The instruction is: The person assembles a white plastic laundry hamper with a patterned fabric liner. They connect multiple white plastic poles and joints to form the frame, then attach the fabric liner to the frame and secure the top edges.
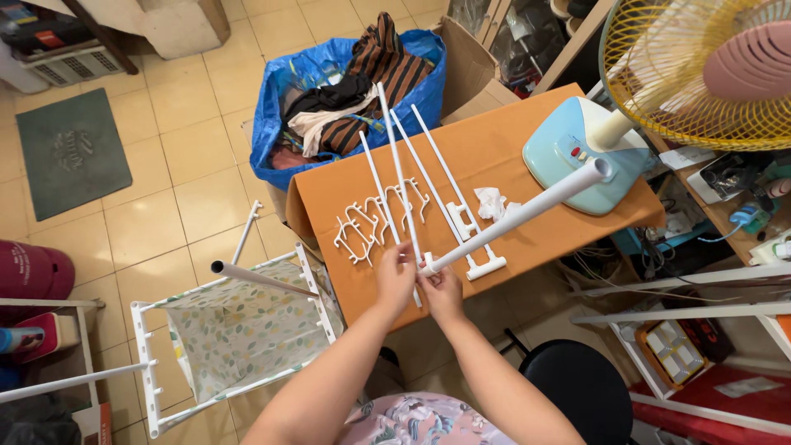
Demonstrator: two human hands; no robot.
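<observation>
Head cam: both hands (L (396,276), R (442,290)) closed on white tube (517,217).

Floor of pale beige square tiles (198,198), evenly lit; dark green mat (70,148) lies toward the far left, red gas cylinder (33,276) at the left edge. Orange-topped table (494,148) stands centre, with a blue bag of clothes (346,82) and an open cardboard box (470,70) beyond its far edge, and a pale blue fan base (568,152) on its far right corner under a yellow fan grille (700,66). White frame rack with floral fabric (235,334) stands off the table's left edge, black round stool (581,391) at its near side, cluttered shelves (725,198) to the right.
</observation>
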